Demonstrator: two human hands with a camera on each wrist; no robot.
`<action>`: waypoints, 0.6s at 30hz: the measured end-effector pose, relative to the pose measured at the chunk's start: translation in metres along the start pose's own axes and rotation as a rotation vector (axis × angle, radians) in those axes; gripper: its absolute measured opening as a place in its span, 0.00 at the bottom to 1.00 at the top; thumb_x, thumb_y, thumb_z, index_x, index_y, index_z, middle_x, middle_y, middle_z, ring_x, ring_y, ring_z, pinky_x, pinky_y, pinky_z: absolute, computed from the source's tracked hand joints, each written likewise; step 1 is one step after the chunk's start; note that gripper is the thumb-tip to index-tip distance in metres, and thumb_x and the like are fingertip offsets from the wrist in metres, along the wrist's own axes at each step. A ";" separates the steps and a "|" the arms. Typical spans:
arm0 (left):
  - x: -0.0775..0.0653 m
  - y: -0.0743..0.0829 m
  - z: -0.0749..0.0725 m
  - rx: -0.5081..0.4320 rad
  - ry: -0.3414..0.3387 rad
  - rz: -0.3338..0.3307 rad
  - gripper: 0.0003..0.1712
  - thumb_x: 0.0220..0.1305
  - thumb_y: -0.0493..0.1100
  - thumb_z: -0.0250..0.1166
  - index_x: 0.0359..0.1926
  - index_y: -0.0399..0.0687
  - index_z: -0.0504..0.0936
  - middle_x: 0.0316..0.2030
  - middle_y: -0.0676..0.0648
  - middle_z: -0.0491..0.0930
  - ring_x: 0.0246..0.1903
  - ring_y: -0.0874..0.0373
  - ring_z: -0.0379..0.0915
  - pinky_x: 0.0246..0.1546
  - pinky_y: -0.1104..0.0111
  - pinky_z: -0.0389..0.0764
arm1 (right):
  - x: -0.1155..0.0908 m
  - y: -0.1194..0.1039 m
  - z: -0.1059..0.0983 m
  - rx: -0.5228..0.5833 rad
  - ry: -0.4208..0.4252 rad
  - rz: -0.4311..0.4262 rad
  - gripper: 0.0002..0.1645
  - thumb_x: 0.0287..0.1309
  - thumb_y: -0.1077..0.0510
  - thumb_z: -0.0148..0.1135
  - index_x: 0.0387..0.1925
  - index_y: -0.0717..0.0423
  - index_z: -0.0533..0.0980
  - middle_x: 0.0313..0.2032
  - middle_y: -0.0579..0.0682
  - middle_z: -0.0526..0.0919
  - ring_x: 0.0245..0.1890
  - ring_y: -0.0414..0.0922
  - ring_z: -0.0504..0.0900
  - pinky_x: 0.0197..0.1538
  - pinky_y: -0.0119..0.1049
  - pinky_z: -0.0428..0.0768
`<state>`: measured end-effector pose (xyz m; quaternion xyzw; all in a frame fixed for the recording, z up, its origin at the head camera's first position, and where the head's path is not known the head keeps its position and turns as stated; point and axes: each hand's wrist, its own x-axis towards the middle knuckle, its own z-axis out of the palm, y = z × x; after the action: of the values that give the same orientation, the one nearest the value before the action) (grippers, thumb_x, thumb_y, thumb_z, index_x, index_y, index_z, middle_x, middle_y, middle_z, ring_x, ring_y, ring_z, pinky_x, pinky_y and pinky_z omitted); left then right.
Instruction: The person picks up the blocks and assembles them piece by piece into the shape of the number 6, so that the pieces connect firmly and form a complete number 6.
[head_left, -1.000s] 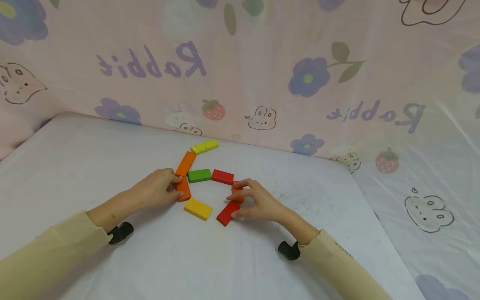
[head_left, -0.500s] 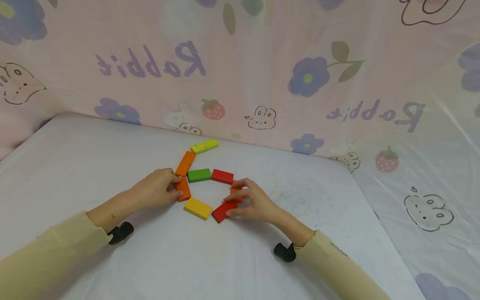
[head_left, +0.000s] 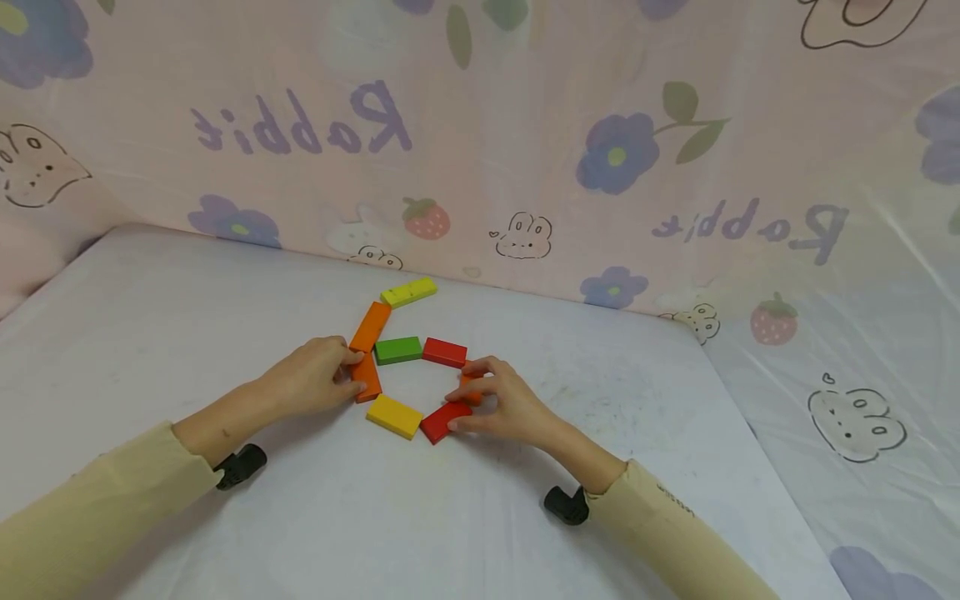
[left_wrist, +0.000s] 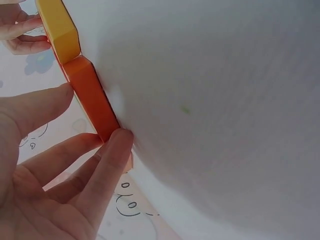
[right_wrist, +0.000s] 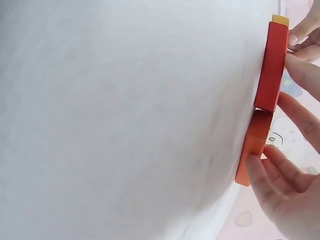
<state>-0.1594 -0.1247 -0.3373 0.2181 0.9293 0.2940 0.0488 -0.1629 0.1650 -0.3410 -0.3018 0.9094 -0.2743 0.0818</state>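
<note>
My left hand (head_left: 318, 375) pinches the lower-left orange block (head_left: 367, 375) between thumb and fingers, low over the white tabletop. My right hand (head_left: 513, 404) is at the right side of a ring of flat blocks. Its thumb and a finger grip the lower red block (head_left: 441, 423), while other fingers touch the right-hand orange block (right_wrist: 256, 137), partly covered in the head view. The lower red block's left corner meets the yellow block (head_left: 394, 417). A green block (head_left: 399, 351) and an upper red block (head_left: 445, 352) form the ring's far side.
Another orange block (head_left: 371, 327) slants up from the ring's left corner towards a yellow-green block (head_left: 408, 292) near the back. A patterned cloth (head_left: 480, 150) hangs behind the white tabletop (head_left: 420, 517). Black wrist cameras (head_left: 242, 467) sit at both sleeves.
My right hand has slid the lower red block leftward to the yellow block, closing the gap between them. The right-hand orange block has shifted slightly left. My left hand has stayed in place.
</note>
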 end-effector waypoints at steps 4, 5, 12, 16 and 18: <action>0.001 0.001 0.000 -0.003 -0.003 -0.020 0.26 0.57 0.37 0.68 0.54 0.24 0.76 0.25 0.46 0.68 0.25 0.58 0.62 0.23 0.72 0.61 | -0.001 -0.001 0.000 0.005 -0.002 0.000 0.16 0.51 0.54 0.72 0.44 0.49 0.85 0.57 0.55 0.72 0.60 0.51 0.67 0.58 0.52 0.68; 0.001 0.001 0.000 -0.003 -0.005 -0.024 0.26 0.58 0.38 0.68 0.54 0.24 0.76 0.25 0.46 0.69 0.25 0.58 0.62 0.23 0.72 0.61 | -0.001 -0.001 0.000 0.007 -0.003 0.002 0.16 0.51 0.54 0.72 0.44 0.49 0.85 0.57 0.55 0.72 0.60 0.51 0.67 0.59 0.52 0.68; 0.000 0.000 0.000 -0.027 0.022 -0.012 0.24 0.59 0.36 0.66 0.52 0.21 0.76 0.29 0.44 0.79 0.25 0.59 0.66 0.24 0.73 0.68 | -0.001 0.000 -0.003 0.037 0.006 0.011 0.17 0.53 0.53 0.71 0.46 0.50 0.84 0.57 0.53 0.73 0.59 0.49 0.68 0.57 0.50 0.70; 0.000 -0.002 -0.001 -0.022 0.028 0.002 0.23 0.60 0.37 0.65 0.51 0.22 0.77 0.30 0.44 0.80 0.25 0.59 0.69 0.25 0.73 0.71 | -0.001 0.004 -0.006 0.047 0.024 -0.004 0.18 0.53 0.54 0.70 0.47 0.52 0.83 0.55 0.53 0.75 0.57 0.47 0.70 0.54 0.46 0.73; -0.001 -0.003 -0.003 -0.024 0.026 -0.003 0.23 0.60 0.37 0.65 0.51 0.23 0.77 0.30 0.44 0.80 0.27 0.59 0.70 0.26 0.72 0.72 | -0.001 0.006 -0.008 0.050 0.034 0.006 0.19 0.53 0.53 0.70 0.48 0.52 0.83 0.55 0.52 0.75 0.55 0.46 0.72 0.53 0.44 0.75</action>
<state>-0.1604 -0.1291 -0.3370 0.2124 0.9266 0.3078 0.0399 -0.1673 0.1728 -0.3375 -0.2922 0.9043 -0.3021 0.0745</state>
